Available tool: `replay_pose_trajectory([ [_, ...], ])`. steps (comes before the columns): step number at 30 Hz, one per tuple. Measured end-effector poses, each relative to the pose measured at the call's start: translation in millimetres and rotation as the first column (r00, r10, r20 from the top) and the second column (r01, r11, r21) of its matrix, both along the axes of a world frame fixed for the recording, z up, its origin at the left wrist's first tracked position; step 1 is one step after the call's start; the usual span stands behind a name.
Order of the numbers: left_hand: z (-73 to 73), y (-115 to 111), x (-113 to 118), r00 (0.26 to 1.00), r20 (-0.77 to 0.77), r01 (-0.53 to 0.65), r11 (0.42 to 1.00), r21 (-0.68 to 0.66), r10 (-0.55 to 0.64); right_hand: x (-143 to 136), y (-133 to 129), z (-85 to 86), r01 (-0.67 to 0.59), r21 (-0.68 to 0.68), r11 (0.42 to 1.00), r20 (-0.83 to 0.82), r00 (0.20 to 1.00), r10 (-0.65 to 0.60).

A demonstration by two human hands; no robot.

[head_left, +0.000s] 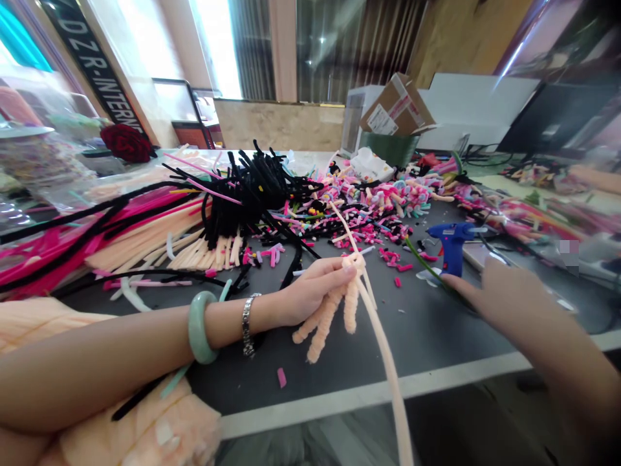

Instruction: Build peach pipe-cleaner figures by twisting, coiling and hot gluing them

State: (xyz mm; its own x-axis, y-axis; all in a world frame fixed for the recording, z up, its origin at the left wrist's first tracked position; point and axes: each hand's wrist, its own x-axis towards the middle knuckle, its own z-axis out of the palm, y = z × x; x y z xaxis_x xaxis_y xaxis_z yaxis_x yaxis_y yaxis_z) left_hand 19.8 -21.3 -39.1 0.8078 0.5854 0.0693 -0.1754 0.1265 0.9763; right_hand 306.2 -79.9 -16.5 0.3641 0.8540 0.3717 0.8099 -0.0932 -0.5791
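Note:
My left hand (320, 285) is closed in a pinch on a peach pipe cleaner figure (326, 327). Several coiled, fuzzy limbs hang below its fingers, and a looped knot sits at the top. One long peach pipe cleaner (385, 349) trails from it past the table edge, while a thinner end points up and away. My right hand (509, 291), slightly blurred, is beside a blue hot glue gun (453, 246), its thumb stretched apart from the fingers. A green stem (422, 254) runs towards that thumb; whether they touch I cannot tell.
Black pipe cleaners (257, 188) lie in a bundle beside cut peach ones (150, 239). Pink and black offcuts (334, 220) cover the middle of the table. Behind stand an open cardboard box (398, 107) and a dark red rose (127, 142). Another person's arm (596, 178) shows at right.

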Motion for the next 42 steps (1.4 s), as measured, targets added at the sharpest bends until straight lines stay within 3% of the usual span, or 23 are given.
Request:
replay_pose_trajectory([
  [1,0.3,-1,0,1.000,-0.017,0.015,1.000,-0.002,-0.015,-10,-10,6.6,0.078,-0.047,0.996,0.152,0.986,-0.070],
  [3,1.5,-5,0,0.998,-0.050,0.038,0.999,-0.001,-0.038,-36,-30,19.4,0.030,-0.101,0.994,0.254,0.967,-0.003],
  [7,6.1,-14,0,0.990,-0.098,0.107,0.994,0.008,-0.106,-90,-53,29.9,-0.351,-0.075,0.933,0.042,0.934,0.354],
  [11,12.1,-18,-1,0.982,-0.087,0.164,0.986,-0.035,-0.167,-115,-54,21.9,-0.495,-0.156,0.855,0.061,0.859,0.508],
  [14,15.1,-18,-2,0.978,-0.098,0.180,0.983,-0.039,-0.183,-117,-54,17.5,-0.506,-0.171,0.845,0.098,0.845,0.526],
  [25,10.1,-14,-2,0.970,-0.080,0.228,0.973,-0.036,-0.230,-113,-59,15.4,-0.507,0.027,0.862,0.211,0.845,0.491],
  [35,3.9,-13,-2,0.974,-0.040,0.225,0.974,-0.003,-0.225,-106,-55,13.4,-0.490,0.057,0.870,0.180,0.862,0.474],
  [40,-3.2,-12,-3,0.989,-0.001,0.145,0.989,0.018,-0.145,-103,-50,13.0,-0.488,0.076,0.869,0.121,0.870,0.478],
  [42,-1.4,-12,-4,0.982,-0.001,0.190,0.982,0.008,-0.190,-102,-49,12.9,-0.480,0.082,0.873,0.116,0.875,0.470],
])
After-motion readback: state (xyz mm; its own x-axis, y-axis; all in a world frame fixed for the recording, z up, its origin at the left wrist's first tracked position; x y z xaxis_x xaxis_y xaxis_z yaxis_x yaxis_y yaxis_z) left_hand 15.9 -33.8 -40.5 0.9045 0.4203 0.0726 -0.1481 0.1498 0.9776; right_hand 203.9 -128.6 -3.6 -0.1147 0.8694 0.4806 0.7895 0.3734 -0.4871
